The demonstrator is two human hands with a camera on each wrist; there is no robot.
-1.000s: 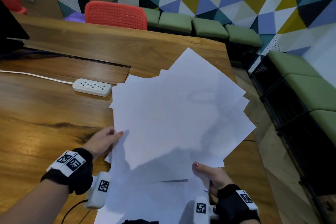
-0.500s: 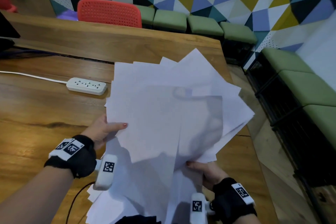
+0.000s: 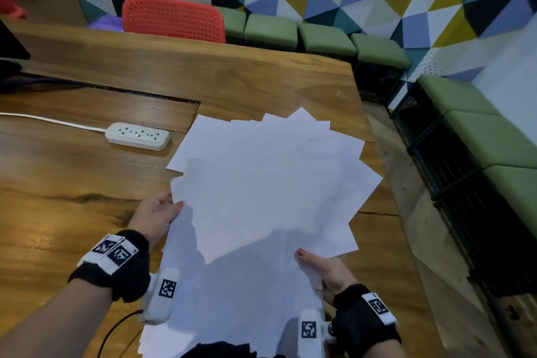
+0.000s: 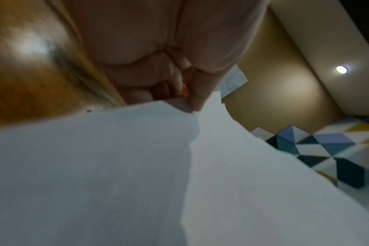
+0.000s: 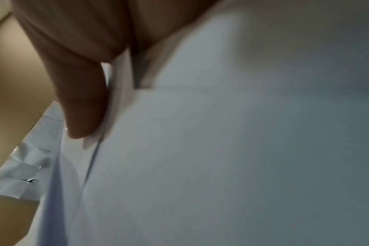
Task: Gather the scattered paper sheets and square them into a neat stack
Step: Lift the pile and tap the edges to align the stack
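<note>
A fanned bunch of white paper sheets (image 3: 261,195) is held above the wooden table (image 3: 87,183), corners sticking out at many angles. My left hand (image 3: 158,213) pinches the bunch at its left edge, thumb on top; the left wrist view shows the thumb pressing the sheets (image 4: 137,174) against curled fingers. My right hand (image 3: 322,267) grips the lower right edge, thumb on top and fingers hidden under the paper. In the right wrist view the thumb lies along several sheet edges (image 5: 221,149).
A white power strip (image 3: 138,136) with its cable lies on the table left of the sheets. The table's right edge (image 3: 377,183) drops to the floor beside green cushioned benches (image 3: 479,131). A red chair (image 3: 174,19) stands behind the far edge.
The bunch of sheets has come back down lower and flatter after being lifted toward me. Both hands keep their grips, left hand sliding slightly outward along the edge.
</note>
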